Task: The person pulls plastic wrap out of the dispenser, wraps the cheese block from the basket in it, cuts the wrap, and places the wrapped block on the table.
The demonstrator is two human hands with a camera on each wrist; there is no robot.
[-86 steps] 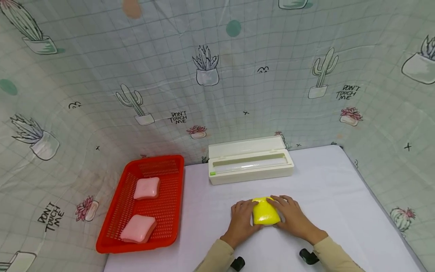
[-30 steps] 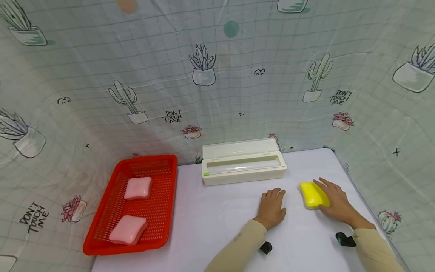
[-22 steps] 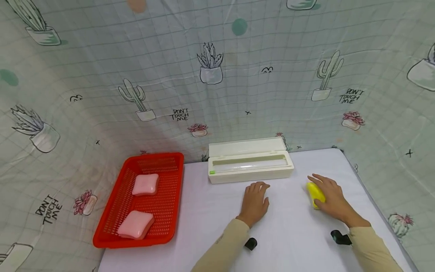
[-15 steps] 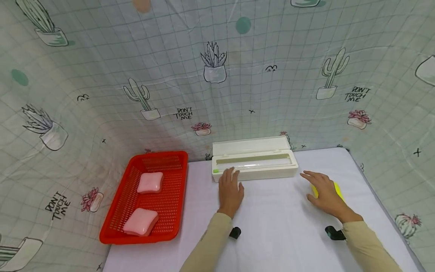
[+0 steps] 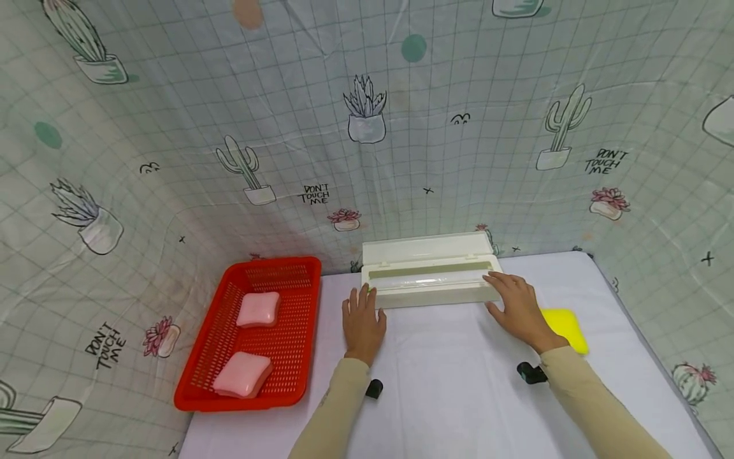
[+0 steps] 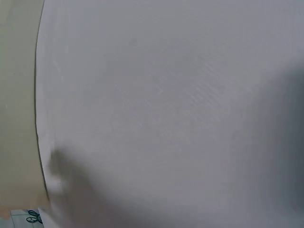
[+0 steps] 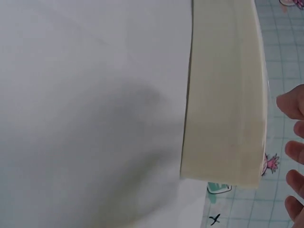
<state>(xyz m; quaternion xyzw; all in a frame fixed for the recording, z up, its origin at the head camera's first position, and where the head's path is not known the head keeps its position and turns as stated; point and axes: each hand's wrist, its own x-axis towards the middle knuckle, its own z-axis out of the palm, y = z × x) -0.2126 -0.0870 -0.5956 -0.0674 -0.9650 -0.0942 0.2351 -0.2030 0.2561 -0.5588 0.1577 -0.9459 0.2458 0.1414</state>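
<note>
A cream cling film dispenser (image 5: 436, 296) stands at the back of the table, its lid (image 5: 427, 247) raised and a film roll (image 5: 430, 279) showing inside. At its left front corner is my left hand (image 5: 364, 325), fingers spread and loosely bent, holding nothing. My right hand (image 5: 518, 309) hovers at the right end, fingertips over the front rim. In the right wrist view, those fingers (image 7: 295, 151) are apart from the dispenser's side (image 7: 223, 95). A yellow bar of soap (image 5: 564, 328) lies right of my right wrist, partly covered by it.
On the left, a red plastic basket (image 5: 309, 357) holds two pink soap bars (image 5: 258, 310). A white cloth (image 5: 441, 382) covers the table. A patterned curtain (image 5: 275, 95) rises behind and along both sides. Black wrist cameras (image 5: 531, 373) sit under the sleeves.
Both hands held the yellow soap earlier. The right hand moved it to the right and let go. My left hand then went left and forward, my right hand left and forward, to the dispenser's ends.
</note>
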